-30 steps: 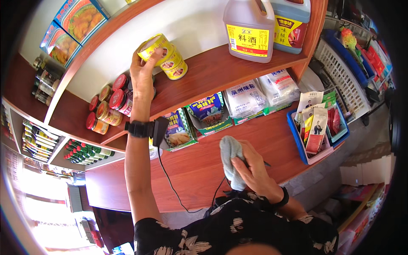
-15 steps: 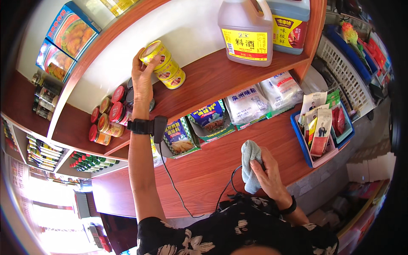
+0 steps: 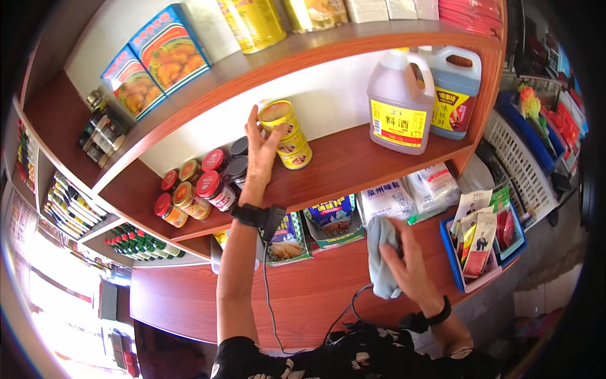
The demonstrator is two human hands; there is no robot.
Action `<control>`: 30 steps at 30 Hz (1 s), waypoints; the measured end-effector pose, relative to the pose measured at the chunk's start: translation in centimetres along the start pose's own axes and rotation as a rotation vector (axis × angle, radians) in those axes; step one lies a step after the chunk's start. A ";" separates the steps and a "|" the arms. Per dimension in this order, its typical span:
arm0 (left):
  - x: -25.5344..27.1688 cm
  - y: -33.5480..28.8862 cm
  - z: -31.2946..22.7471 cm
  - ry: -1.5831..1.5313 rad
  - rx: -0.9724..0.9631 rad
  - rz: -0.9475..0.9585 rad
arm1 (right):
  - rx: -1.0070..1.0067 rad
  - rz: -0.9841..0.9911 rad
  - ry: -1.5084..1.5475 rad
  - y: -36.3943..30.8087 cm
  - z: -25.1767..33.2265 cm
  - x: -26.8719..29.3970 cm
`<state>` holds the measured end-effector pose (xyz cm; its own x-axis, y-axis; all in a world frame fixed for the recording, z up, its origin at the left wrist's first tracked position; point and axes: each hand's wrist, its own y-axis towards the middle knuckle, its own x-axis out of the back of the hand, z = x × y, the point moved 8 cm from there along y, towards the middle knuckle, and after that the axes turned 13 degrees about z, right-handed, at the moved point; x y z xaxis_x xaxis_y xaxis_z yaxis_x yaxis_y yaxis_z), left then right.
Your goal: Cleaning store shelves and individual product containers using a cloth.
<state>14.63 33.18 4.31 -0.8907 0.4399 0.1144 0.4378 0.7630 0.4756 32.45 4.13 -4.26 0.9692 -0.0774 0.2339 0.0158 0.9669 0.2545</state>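
Note:
A stack of three yellow cans (image 3: pixel 291 148) stands on the middle shelf. My left hand (image 3: pixel 262 148) grips its upper part from the left, thumb across the front; the far fingers are partly hidden. Just left of that hand are several jars with red, tan and dark lids (image 3: pixel 216 189). My right hand (image 3: pixel 409 265) is closed around a folded grey-blue cloth (image 3: pixel 382 259), held above the lower red-brown counter. A black strap with a small box sits on my left wrist, and a black band on my right.
A large jug with a yellow label (image 3: pixel 400 107) and a darker jug (image 3: pixel 456 95) stand at the shelf's right. Below are white bags (image 3: pixel 386 201) and boxed packets (image 3: pixel 329 218). A blue basket of packets (image 3: pixel 464 278) is at right. Blue boxes (image 3: pixel 169 54) and gold tins stand above.
The view has shifted, showing more of the upper shelf. My left hand remains on the yellow cans, which look more upright. The cloth in my right hand now hangs longer.

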 end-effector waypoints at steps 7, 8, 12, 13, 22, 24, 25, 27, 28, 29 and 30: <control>-3.1 -7.2 -7.0 0.550 -0.274 0.002 | 0.183 -0.174 -0.287 8.9 3.9 4.9; -3.1 -8.8 -7.9 0.597 -0.266 0.029 | 0.294 -0.235 -0.388 10.3 4.8 4.9; -2.9 -14.8 -11.7 0.737 -0.285 0.045 | 0.381 -0.298 -0.738 14.6 1.5 4.0; -2.5 -16.3 -12.5 0.737 -0.276 0.038 | 0.279 -0.283 -0.948 15.1 0.3 3.1; -2.0 -39.4 -23.4 0.804 -1.490 0.050 | 0.314 -0.086 -1.015 17.0 1.5 -11.7; -1.5 -39.2 -23.7 0.843 -1.459 0.063 | 0.346 -0.088 -1.038 17.0 2.5 -13.8; -1.3 -39.0 -23.8 0.862 -1.443 0.070 | 0.364 -0.088 -1.033 17.0 2.8 -14.8; -1.1 -38.6 -24.3 0.920 -1.399 0.080 | 0.379 -0.074 -1.014 16.8 3.4 -16.7; -1.0 -38.4 -24.4 0.946 -1.379 0.084 | 0.391 -0.069 -1.007 16.8 3.9 -17.4; -1.0 -38.1 -24.7 0.970 -1.355 0.087 | 0.402 -0.060 -1.001 16.7 4.2 -17.8; -0.9 -37.7 -24.8 0.993 -1.332 0.090 | 0.407 -0.065 -1.000 16.5 4.3 -18.0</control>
<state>-4.08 -7.74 7.94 -0.8247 -0.3937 0.4062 0.5497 -0.3883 0.7397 14.20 20.44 -0.21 0.3269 -0.4669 0.8217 -0.2015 0.8150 0.5432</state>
